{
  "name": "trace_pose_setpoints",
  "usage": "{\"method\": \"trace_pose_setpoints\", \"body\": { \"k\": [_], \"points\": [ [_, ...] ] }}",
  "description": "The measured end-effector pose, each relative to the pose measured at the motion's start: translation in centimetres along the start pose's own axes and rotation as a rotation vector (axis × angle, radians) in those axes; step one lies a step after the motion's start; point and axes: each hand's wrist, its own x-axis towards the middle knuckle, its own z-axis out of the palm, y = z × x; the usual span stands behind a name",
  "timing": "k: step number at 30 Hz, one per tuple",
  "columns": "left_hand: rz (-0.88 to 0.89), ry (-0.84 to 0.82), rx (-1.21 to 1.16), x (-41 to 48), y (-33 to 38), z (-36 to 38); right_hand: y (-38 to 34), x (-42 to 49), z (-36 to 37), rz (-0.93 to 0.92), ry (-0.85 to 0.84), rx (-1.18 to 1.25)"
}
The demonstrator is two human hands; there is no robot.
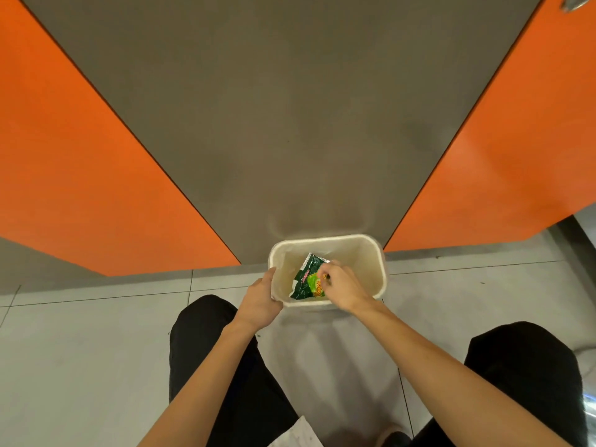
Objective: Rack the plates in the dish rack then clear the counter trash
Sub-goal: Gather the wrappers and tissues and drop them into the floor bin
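Note:
A small cream waste bin [364, 250] stands on the floor against a grey cabinet front. Inside it lies a green and yellow snack wrapper [308, 279]. My left hand [259, 301] grips the bin's near left rim. Over the bin's opening, my right hand [343, 285] has its fingers curled at the wrapper's right edge; whether they pinch it I cannot tell. No plates or dish rack are in view.
Two orange cabinet doors [90, 162] [503, 150] stand open to either side of the grey panel [283, 117]. My knees in black trousers [206, 337] flank the bin on the pale tiled floor [80, 366]. A white paper edge [300, 433] shows at the bottom.

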Motion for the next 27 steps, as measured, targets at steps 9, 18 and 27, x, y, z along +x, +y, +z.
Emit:
{"method": "trace_pose_setpoints", "body": {
  "k": [9, 18, 27],
  "points": [
    [-0.043, 0.071, 0.015, 0.3, 0.1, 0.6, -0.9, 5.8, 1.9, 0.068, -0.614, -0.452],
    [-0.037, 0.150, -0.015, 1.4, -1.4, 1.2, 0.5, 9.0, 3.1, 0.191, -0.571, -0.215],
    [0.133, 0.235, 0.121, -0.1, 0.6, -0.7, -2.5, 2.2, -4.1, -0.129, -0.310, 0.222]
  ]
}}
